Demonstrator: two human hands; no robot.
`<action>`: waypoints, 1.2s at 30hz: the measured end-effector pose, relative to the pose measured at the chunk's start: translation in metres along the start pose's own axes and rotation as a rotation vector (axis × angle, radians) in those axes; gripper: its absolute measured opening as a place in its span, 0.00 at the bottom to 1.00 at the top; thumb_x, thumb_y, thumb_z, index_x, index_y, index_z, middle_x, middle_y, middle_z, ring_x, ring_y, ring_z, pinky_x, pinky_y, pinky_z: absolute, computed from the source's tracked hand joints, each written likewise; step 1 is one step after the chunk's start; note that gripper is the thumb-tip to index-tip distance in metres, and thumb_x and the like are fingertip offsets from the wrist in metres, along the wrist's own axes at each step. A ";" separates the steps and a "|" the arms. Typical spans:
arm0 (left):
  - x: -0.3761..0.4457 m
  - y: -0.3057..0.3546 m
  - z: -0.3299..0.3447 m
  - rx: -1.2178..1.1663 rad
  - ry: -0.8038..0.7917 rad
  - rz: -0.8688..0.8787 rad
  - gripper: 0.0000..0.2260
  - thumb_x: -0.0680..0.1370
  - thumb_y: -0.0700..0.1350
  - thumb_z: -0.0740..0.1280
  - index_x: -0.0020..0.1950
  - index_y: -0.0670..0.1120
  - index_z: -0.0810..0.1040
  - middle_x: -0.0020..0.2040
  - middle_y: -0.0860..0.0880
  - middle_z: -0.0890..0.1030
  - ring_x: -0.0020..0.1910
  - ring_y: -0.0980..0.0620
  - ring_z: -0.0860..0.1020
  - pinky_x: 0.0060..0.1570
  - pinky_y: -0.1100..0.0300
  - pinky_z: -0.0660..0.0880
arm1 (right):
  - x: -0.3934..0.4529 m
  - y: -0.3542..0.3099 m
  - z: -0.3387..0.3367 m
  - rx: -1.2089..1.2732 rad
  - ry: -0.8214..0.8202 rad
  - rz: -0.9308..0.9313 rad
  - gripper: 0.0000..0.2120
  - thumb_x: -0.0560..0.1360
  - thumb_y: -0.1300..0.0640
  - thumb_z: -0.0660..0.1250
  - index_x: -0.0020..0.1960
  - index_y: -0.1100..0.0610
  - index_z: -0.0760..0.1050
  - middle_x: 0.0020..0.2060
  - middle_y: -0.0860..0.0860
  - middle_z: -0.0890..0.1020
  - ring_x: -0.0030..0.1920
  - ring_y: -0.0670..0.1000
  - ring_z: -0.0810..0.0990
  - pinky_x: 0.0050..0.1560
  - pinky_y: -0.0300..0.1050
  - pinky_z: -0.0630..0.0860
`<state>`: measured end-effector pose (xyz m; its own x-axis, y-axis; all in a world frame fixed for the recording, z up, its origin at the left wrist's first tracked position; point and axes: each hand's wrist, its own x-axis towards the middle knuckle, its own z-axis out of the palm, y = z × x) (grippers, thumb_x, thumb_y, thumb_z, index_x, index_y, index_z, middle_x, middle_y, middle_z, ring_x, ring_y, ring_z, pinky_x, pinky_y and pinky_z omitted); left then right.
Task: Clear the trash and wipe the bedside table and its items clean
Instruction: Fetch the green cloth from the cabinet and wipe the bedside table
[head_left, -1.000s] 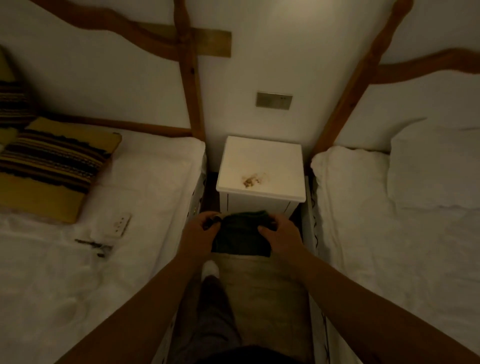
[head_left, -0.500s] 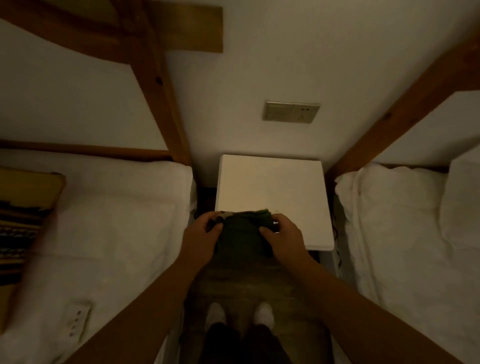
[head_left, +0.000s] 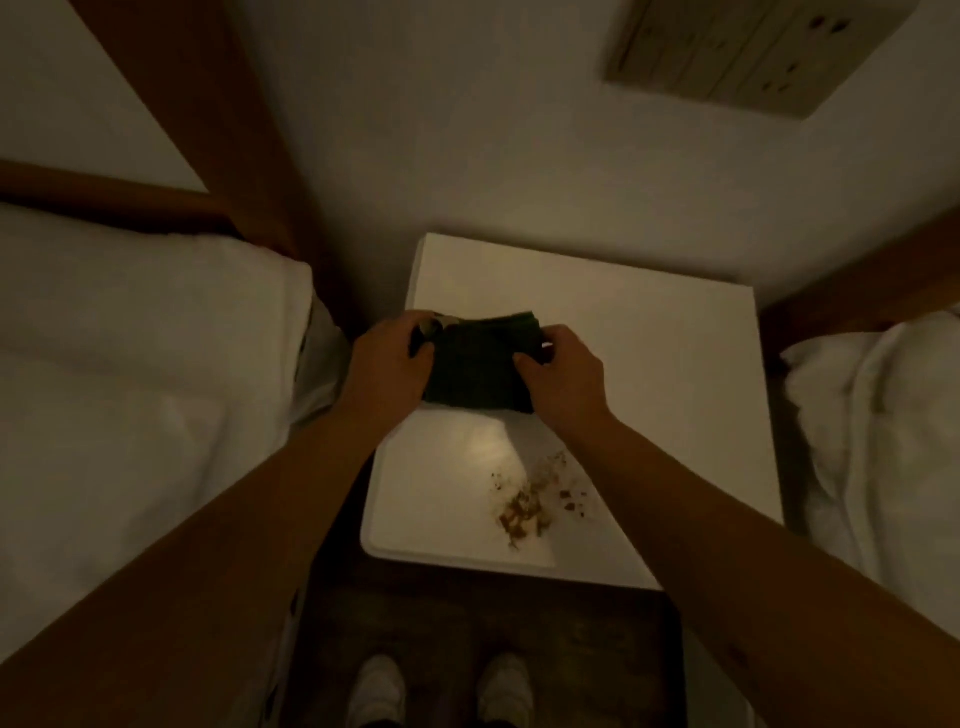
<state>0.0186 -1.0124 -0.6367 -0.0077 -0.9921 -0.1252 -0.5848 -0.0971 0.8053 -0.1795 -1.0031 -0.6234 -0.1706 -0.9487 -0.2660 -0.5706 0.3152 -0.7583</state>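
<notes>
A white bedside table (head_left: 649, 364) stands between two beds, seen from above. A folded dark green cloth (head_left: 475, 371) hangs over the table's left middle part, held at both ends. My left hand (head_left: 389, 364) grips its left end and my right hand (head_left: 563, 376) grips its right end. A patch of brown crumbs and stains (head_left: 535, 501) lies on the tabletop near the front edge, below my right wrist. Whether the cloth touches the tabletop cannot be told.
A white-sheeted bed (head_left: 130, 389) lies left of the table and another bed (head_left: 883, 426) right of it, both close. Wooden headboard posts (head_left: 208, 130) rise on the left. A wall socket plate (head_left: 753, 47) sits above the table. My white shoes (head_left: 441, 686) stand on dark floor.
I have stepped closer and leaned over the table. Both hands carried the cloth forward from the table's front to over its top. The brown patch is now uncovered below my hands.
</notes>
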 end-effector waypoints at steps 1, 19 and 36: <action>0.001 -0.007 0.004 0.075 -0.013 0.056 0.13 0.79 0.36 0.62 0.63 0.42 0.77 0.55 0.43 0.79 0.52 0.50 0.75 0.52 0.66 0.68 | 0.002 0.006 0.004 -0.033 0.003 -0.012 0.14 0.77 0.56 0.66 0.62 0.58 0.73 0.44 0.46 0.77 0.39 0.39 0.74 0.33 0.20 0.66; -0.066 -0.039 0.030 0.222 -0.081 0.120 0.25 0.82 0.49 0.50 0.78 0.42 0.51 0.79 0.43 0.51 0.78 0.45 0.50 0.75 0.51 0.50 | 0.008 0.010 0.057 -0.917 -0.240 -0.610 0.38 0.73 0.28 0.47 0.77 0.43 0.46 0.78 0.50 0.52 0.76 0.62 0.48 0.71 0.68 0.46; -0.026 -0.021 0.022 0.379 -0.288 0.135 0.29 0.79 0.63 0.48 0.76 0.52 0.62 0.79 0.46 0.51 0.78 0.45 0.45 0.74 0.41 0.43 | -0.144 0.044 0.060 -0.838 -0.406 -0.810 0.39 0.70 0.38 0.66 0.76 0.49 0.58 0.76 0.54 0.61 0.74 0.64 0.57 0.69 0.69 0.52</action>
<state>0.0133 -0.9833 -0.6629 -0.2963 -0.9264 -0.2322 -0.8166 0.1196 0.5647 -0.1316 -0.8511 -0.6545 0.6479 -0.7411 -0.1760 -0.7600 -0.6135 -0.2145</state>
